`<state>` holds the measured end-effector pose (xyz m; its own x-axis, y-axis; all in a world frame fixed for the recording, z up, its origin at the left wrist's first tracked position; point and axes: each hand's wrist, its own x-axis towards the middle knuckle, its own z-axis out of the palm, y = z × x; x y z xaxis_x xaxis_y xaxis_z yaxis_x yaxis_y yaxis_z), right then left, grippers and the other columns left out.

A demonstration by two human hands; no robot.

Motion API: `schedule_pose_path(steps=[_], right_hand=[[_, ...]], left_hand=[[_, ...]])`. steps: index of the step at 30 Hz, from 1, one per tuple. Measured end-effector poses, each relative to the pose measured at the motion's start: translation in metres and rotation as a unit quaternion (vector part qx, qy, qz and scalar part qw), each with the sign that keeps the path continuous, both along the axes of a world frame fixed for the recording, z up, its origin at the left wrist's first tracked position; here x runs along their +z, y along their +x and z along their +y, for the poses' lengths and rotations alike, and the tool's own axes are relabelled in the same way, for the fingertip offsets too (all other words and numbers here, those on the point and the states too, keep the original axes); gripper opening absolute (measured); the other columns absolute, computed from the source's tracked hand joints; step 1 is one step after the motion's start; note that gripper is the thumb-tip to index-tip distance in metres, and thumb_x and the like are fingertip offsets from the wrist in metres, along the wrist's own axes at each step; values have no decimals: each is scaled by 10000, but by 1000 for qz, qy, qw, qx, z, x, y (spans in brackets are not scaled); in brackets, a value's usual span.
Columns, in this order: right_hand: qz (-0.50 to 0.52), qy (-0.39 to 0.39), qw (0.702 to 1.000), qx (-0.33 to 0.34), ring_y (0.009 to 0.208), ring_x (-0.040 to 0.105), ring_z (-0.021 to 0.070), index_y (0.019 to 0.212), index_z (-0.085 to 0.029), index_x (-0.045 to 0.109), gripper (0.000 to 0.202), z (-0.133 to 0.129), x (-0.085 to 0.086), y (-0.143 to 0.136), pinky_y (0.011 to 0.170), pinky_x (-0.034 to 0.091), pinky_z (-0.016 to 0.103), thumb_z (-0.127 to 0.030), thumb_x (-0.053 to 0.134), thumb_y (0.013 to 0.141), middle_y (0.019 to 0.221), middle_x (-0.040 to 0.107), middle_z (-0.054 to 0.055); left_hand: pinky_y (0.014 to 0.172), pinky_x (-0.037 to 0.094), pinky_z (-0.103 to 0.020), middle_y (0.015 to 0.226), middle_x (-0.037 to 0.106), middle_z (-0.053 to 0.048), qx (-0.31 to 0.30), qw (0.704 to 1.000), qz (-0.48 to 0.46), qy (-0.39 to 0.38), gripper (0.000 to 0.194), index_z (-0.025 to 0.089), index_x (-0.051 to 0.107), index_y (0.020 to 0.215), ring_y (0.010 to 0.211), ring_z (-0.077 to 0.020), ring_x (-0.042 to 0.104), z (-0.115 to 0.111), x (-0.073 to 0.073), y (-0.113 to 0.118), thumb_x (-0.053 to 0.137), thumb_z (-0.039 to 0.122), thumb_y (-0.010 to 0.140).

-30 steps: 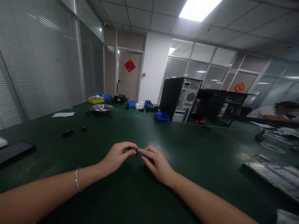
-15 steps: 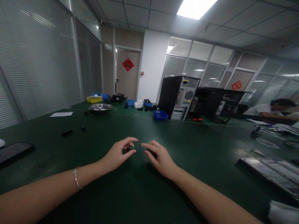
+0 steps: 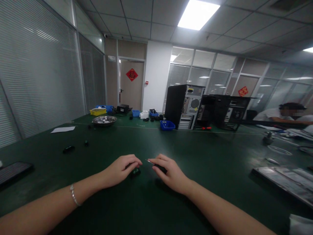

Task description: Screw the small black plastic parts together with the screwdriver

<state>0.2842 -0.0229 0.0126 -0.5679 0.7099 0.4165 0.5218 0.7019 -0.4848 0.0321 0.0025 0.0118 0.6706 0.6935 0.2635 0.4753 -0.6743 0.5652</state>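
My left hand [image 3: 123, 169] is closed, thumb and fingertips pinched together; whatever may be between them is too small to make out. Just below its fingertips a small black part with a green face [image 3: 136, 172], perhaps a little circuit board, shows on the green table [image 3: 146, 209]. A small screwdriver [image 3: 160, 168] with a black handle and thin metal shaft is gripped in my right hand [image 3: 171, 171]. Its tip points left toward the left fingertips, with a small gap between.
Two small black parts, one oblong [image 3: 68, 149], lie left, near a keyboard [image 3: 14, 173]. Farther back are a metal bowl [image 3: 104, 121], a blue bin [image 3: 167, 125] and a computer tower [image 3: 181, 106]. A flat metallic panel [image 3: 286, 182] lies right; a person sits beyond.
My left hand has let go of the small black part, now on the table, and its fingers have closed together. The right hand keeps the screwdriver. The camera view has tilted upward slightly.
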Motion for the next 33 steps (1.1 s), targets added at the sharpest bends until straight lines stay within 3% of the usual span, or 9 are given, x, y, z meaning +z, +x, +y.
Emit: schedule_pose_path(steps=[3, 6, 10, 17, 33], right_hand=[[4, -1, 1000, -3, 914, 578, 174, 1248, -239, 579, 318, 2, 0, 3, 810, 474, 295, -241, 481, 946, 1033, 600, 61], [4, -6, 1000, -2, 905, 582, 178, 1228, -229, 592, 302, 3, -1, 3, 800, 474, 300, -249, 481, 947, 1015, 607, 65], [0, -21, 1000, 18, 899, 585, 171, 1211, -228, 603, 291, 2, -1, 1, 798, 467, 292, -244, 485, 946, 997, 612, 60], [-53, -21, 997, 57, 874, 587, 160, 1191, -232, 620, 307, -2, -3, -4, 780, 458, 270, -197, 504, 909, 979, 621, 48], [-85, -27, 996, 27, 834, 590, 165, 1183, -271, 639, 325, -3, -4, -6, 736, 460, 266, -212, 500, 896, 963, 623, 34]], left_hand=[[979, 407, -315, 1200, 595, -27, -69, 998, 6, -9, 396, 256, 605, 1175, 1099, -177, 549, 1, 8, -8, 396, 68, 897], [1007, 387, -316, 1224, 589, -3, -115, 992, 50, -18, 411, 286, 659, 1094, 1138, -185, 530, -1, 14, -11, 458, 27, 844], [869, 449, -284, 1076, 604, -30, -90, 993, 72, -13, 265, 268, 664, 1083, 980, -185, 571, -1, 11, -9, 598, 173, 845], [746, 446, -254, 961, 586, -41, -55, 998, 42, -7, 236, 206, 665, 1040, 845, -164, 562, 1, -4, -3, 624, 346, 854], [682, 411, -241, 892, 586, -42, -1, 999, 19, 44, 229, 192, 684, 1005, 801, -158, 553, -5, -9, 6, 589, 364, 887]])
